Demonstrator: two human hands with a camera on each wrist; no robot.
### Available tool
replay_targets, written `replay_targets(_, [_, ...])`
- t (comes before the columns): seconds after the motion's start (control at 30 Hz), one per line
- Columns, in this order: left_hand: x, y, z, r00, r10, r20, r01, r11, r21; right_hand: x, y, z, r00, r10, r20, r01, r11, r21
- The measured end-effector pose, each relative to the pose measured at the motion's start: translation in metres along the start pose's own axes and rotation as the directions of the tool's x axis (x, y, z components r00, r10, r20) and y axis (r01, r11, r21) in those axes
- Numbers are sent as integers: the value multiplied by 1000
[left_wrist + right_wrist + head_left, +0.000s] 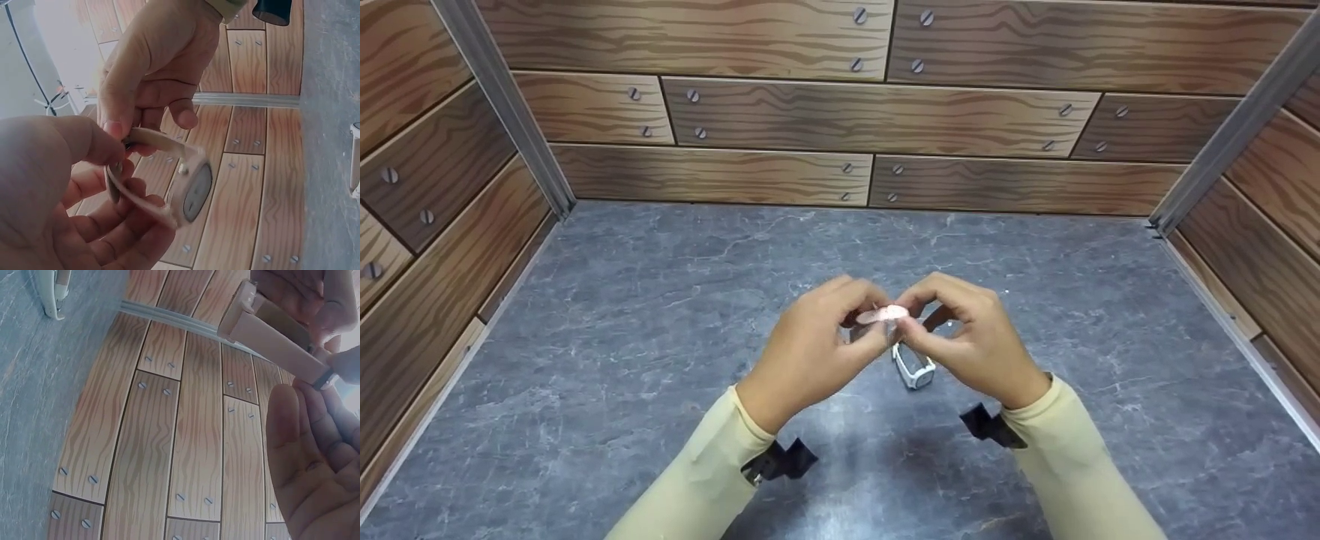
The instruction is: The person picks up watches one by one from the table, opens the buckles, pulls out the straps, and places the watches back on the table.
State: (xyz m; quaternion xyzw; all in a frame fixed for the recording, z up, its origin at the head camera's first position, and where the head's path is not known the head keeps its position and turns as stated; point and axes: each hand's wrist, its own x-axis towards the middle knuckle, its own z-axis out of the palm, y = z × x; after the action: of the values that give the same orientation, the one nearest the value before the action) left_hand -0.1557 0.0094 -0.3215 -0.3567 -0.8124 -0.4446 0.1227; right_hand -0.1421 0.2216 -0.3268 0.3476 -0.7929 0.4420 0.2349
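A wristwatch (194, 194) with a pale pinkish strap and a round dial is held up between both hands, its strap bent into a loop. My left hand (814, 341) pinches the strap between thumb and fingers. My right hand (971, 337) grips the strap ends near the buckle from the other side, where the thumbs of both hands meet. From the right wrist view, the strap (281, 349) stretches flat towards the fingertips; the dial faces away there. A second, white watch (916, 371) lies on the table just below the hands, partly covered by them in the head view.
The grey marbled table (660, 300) is bounded by wood-patterned panels (780, 112) at the back and both sides. Metal posts (514, 112) stand at the back corners. Black mounts (784, 459) sit at the wrists over the pale sleeves.
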Motion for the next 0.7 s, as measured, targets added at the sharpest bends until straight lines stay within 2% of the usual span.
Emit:
replay_targets(0.1, [1, 1, -4, 1000, -10, 12, 11, 997, -73, 0, -1, -1, 1000, 13, -17, -13, 1000, 13])
replay_targets(0.2, [2, 1, -8, 1000, -10, 16, 12, 995, -103, 0, -2, -1, 1000, 24, -20, -24, 999, 21])
replay_targets(0.6, [4, 1, -7, 999, 37, 16, -37, 999, 18, 2, -4, -3, 999, 36, -30, -38, 997, -62])
replay_targets(0.7, [3, 1, -7, 999, 48, 4, -48, 996, 70, 2, -4, -1, 996, 82, -20, -83, 994, -66])
